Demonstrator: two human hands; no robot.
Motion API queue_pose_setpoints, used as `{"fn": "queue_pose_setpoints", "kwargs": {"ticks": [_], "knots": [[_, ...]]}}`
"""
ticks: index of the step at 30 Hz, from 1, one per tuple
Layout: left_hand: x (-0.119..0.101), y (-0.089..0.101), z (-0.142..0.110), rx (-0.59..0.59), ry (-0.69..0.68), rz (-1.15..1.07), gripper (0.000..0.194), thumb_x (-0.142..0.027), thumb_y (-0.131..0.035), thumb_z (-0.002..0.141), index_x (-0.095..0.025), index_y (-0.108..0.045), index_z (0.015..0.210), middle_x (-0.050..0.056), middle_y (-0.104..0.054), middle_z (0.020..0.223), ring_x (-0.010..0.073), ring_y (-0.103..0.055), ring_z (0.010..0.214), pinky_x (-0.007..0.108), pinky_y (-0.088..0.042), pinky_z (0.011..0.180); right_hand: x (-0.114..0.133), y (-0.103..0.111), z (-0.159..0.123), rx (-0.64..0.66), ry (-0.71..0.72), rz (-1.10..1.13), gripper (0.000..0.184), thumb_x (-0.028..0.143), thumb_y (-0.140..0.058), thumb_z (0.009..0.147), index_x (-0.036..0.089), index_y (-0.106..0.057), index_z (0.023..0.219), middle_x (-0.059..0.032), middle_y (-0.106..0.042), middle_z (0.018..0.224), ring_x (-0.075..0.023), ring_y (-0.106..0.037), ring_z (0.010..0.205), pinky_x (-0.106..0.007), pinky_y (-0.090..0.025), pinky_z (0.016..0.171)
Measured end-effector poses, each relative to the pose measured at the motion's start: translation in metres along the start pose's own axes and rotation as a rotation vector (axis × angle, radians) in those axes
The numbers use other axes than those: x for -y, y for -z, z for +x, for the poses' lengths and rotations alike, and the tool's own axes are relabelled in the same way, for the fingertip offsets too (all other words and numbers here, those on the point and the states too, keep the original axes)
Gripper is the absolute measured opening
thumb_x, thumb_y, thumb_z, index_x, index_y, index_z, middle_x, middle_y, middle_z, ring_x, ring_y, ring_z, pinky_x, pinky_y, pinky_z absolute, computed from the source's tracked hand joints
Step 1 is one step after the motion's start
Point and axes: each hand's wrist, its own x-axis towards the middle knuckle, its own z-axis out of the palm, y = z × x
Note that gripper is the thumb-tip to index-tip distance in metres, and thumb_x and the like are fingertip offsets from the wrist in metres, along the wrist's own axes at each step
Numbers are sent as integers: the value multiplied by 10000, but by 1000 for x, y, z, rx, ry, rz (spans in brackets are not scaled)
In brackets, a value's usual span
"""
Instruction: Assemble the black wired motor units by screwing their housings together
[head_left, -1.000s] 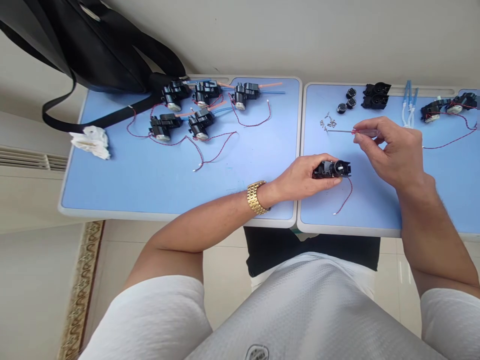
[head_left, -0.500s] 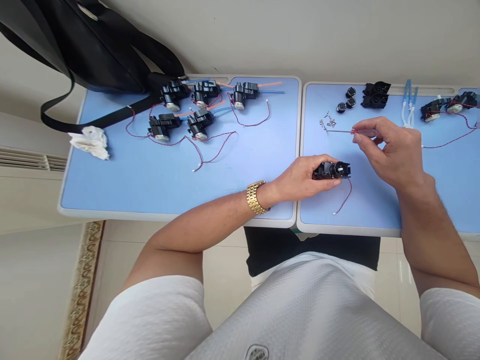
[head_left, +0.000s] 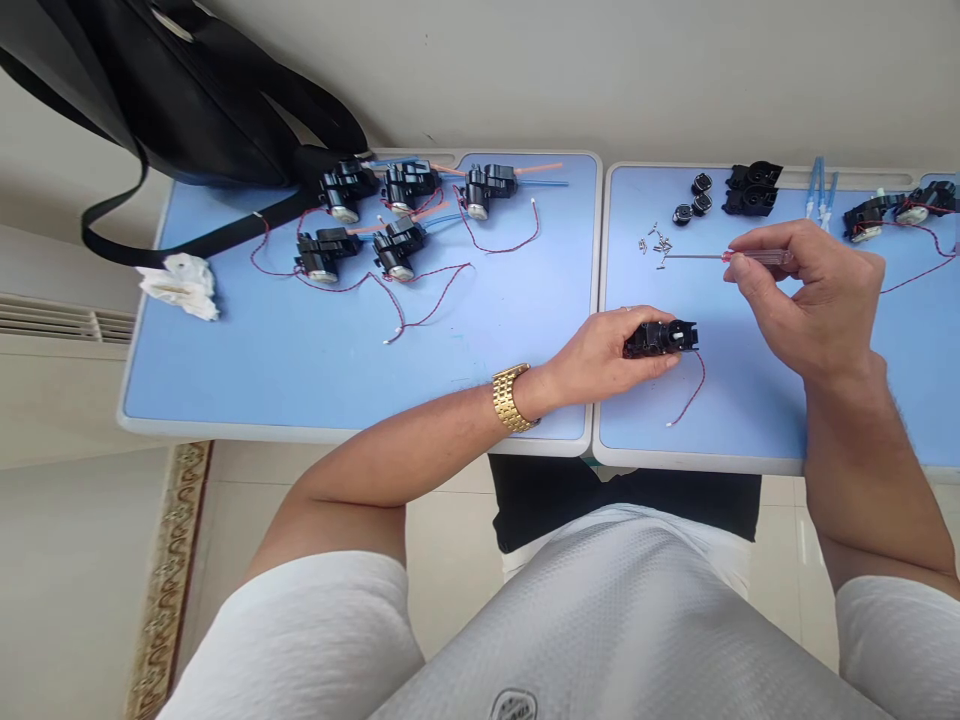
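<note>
Blue tables (head_left: 315,380) stand pushed together against a pale wall (head_left: 600,70), with loose screws (head_left: 658,243) spread within easy reach. The left grip (head_left: 606,350) closes firmly round a black housing (head_left: 660,339), steadying it, while the right grip (head_left: 814,300) pinches a small screwdriver (head_left: 761,257) like a pen, its tip near the screws.

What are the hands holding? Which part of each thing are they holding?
The left hand grips a black plastic housing by its left end. The right hand pinches a small screwdriver by its handle, near the shaft.
</note>
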Motion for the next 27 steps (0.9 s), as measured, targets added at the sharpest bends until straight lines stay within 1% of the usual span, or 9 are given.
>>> {"fn": "queue_pose_setpoints", "kwargs": {"ticks": [4, 7, 10, 12, 15, 18, 22, 25, 27], "knots": [[4, -1, 0, -36, -53, 65, 338, -409, -796, 977, -197, -769, 1238, 79, -809, 1149, 192, -744, 1005, 317, -567, 942, 2, 1, 1, -35, 22, 29, 122, 235, -737, 1012, 331, -798, 1057, 37, -817, 864, -205, -813, 769, -363, -625, 644], [8, -2, -1, -113, -95, 110, 342, -385, -793, 984, -197, -761, 1267, 87, -795, 1144, 201, -741, 1021, 333, -577, 958, 5, 4, 2, -49, 32, 53, 149, 201, -732, 998, 324, -805, 1044, 32, -798, 819, -194, -787, 726, -355, -600, 620], [12, -3, -1, -191, -176, 159, 350, -361, -783, 995, -175, -755, 1290, 101, -779, 1132, 207, -728, 1036, 346, -582, 965, 7, 9, 1, -55, -4, 81, 178, 181, -715, 999, 328, -808, 1039, 17, -778, 784, -207, -768, 703, -376, -593, 632], [14, -3, -2, -207, -223, 193, 338, -328, -777, 998, -182, -750, 1301, 107, -777, 1156, 216, -724, 1081, 360, -583, 986, 9, 13, 0, -49, -36, 89, 185, 171, -715, 989, 331, -800, 1027, 11, -778, 799, -228, -775, 724, -396, -594, 654], [16, -5, -3, -165, -237, 226, 340, -277, -770, 992, -220, -741, 1326, 102, -766, 1196, 224, -721, 1117, 373, -593, 988, 12, 15, -1, -13, -46, 92, 165, 177, -723, 975, 331, -779, 993, 13, -779, 829, -241, -779, 744, -406, -583, 663], [19, -7, -4, -133, -269, 234, 369, -255, -767, 990, -239, -732, 1357, 99, -745, 1195, 223, -722, 1094, 374, -602, 957, 16, 16, -1, 25, -15, 110, 139, 193, -739, 960, 330, -752, 948, 31, -756, 785, -219, -753, 693, -391, -571, 635], [24, -7, -5, -119, -323, 242, 413, -234, -761, 988, -255, -718, 1399, 94, -741, 1196, 221, -728, 1103, 370, -610, 947, 19, 17, -1, 62, -11, 119, 165, 175, -713, 960, 337, -733, 940, 50, -752, 772, -207, -749, 683, -384, -580, 633], [24, -6, -5, -94, -325, 251, 476, -177, -735, 975, -266, -695, 1441, 100, -742, 1271, 228, -739, 1167, 378, -619, 989, 20, 16, -1, 65, -8, 136, 166, 173, -715, 952, 338, -730, 938, 63, -750, 766, -200, -755, 677, -374, -580, 608], [23, -5, -6, -74, -322, 262, 488, -175, -719, 983, -268, -680, 1460, 110, -741, 1328, 240, -742, 1219, 394, -623, 1027, 21, 16, -1, 70, -8, 144, 151, 186, -727, 948, 337, -729, 934, 68, -745, 759, -195, -755, 670, -369, -583, 595]]}}
